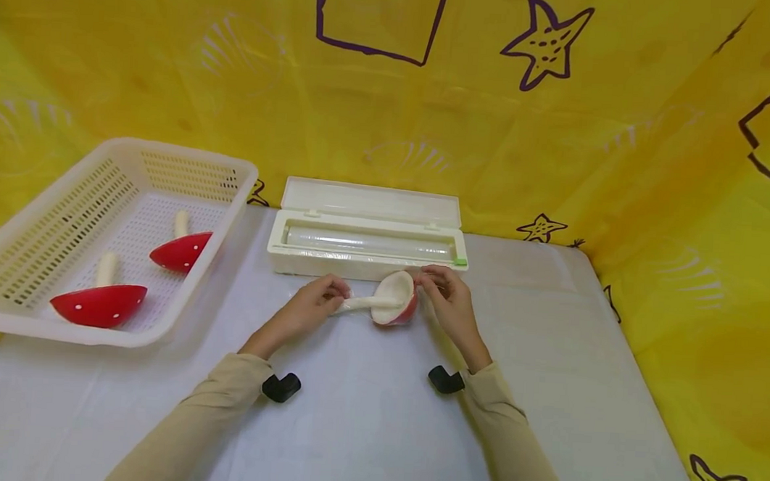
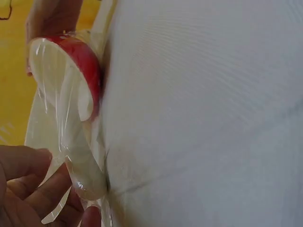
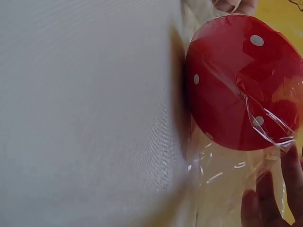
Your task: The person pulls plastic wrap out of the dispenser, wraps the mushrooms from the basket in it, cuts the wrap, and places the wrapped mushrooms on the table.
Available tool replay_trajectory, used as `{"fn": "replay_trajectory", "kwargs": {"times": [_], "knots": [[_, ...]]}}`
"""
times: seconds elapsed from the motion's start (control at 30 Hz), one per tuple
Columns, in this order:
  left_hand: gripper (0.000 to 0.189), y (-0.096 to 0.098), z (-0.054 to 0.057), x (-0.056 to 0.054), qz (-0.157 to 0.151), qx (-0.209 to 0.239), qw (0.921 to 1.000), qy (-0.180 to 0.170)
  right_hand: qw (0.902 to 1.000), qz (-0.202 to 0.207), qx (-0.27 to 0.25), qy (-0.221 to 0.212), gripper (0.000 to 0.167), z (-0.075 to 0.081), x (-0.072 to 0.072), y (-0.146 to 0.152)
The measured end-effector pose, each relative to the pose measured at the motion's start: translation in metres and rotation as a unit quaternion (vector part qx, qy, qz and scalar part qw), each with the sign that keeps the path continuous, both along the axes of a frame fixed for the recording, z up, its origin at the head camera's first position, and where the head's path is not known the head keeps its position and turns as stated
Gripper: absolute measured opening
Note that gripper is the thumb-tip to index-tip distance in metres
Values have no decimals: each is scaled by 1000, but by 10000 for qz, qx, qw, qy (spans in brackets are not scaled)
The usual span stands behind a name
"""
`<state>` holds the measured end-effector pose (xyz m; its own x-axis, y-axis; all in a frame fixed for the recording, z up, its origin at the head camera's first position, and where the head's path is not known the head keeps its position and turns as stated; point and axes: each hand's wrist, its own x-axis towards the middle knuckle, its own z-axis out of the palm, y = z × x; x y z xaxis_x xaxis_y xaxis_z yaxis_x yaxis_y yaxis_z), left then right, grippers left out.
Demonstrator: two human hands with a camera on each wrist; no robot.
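Note:
A ladle (image 1: pixel 391 302) with a cream bowl and handle and a red, white-dotted outside lies on the table, its bowl toward the right. Clear cling film covers it; the film (image 2: pixel 59 104) stretches shiny over the bowl and handle in the left wrist view. At the handle end, my left hand (image 1: pixel 316 302) pinches the film between thumb and fingers. My right hand (image 1: pixel 447 302) is beside the bowl, fingers curled on the film (image 3: pixel 222 175), which bunches against the red underside in the right wrist view. Just behind stands the cling film dispenser (image 1: pixel 367 268), lid up, with a roll (image 1: pixel 368 242) inside.
A white perforated basket (image 1: pixel 178 324) stands at the left with two more red dotted ladles (image 1: pixel 99 305) in it. Yellow patterned cloth (image 1: pixel 391 117) hangs behind and to the right of the white-covered table (image 1: pixel 349 427).

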<state>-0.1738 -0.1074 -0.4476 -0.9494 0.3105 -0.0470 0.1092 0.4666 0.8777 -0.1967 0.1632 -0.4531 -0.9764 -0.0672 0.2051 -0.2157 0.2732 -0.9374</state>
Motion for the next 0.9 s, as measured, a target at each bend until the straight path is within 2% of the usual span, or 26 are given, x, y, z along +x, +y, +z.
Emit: {"fn": "replay_trajectory", "kwargs": {"times": [0.13, 0.27, 0.33, 0.4, 0.57, 0.63, 0.73, 0.9], "knots": [[28, 3, -4, 0, -419, -699, 9956, 461, 9995, 313, 36, -102, 30, -1, 5, 4], [33, 7, -6, 1, -607, -1251, 9857, 957, 9959, 784, 406, -204, 26, -1, 11, 7], [32, 9, -5, 2, -640, -1397, 9816, 1135, 9929, 1009, 595, -220, 31, 0, 15, 7], [30, 10, -4, 3, -656, -1524, 9784, 1237, 9897, 1238, 691, -219, 44, 1, 18, 7], [28, 11, 1, 8, -607, -1583, 9788, 1149, 9789, 1667, 1162, 205, 95, 0, 25, 5], [28, 10, 3, 10, -627, -1521, 9799, 1128, 9740, 1728, 1385, 480, 106, 1, 27, 4], [29, 9, 8, 13, -664, -1387, 9822, 1082, 9674, 1702, 1676, 838, 109, 1, 28, 4], [29, 6, 13, 17, -800, -1348, 9798, 1244, 9559, 1515, 2104, 1376, 106, 1, 27, 3]]}}
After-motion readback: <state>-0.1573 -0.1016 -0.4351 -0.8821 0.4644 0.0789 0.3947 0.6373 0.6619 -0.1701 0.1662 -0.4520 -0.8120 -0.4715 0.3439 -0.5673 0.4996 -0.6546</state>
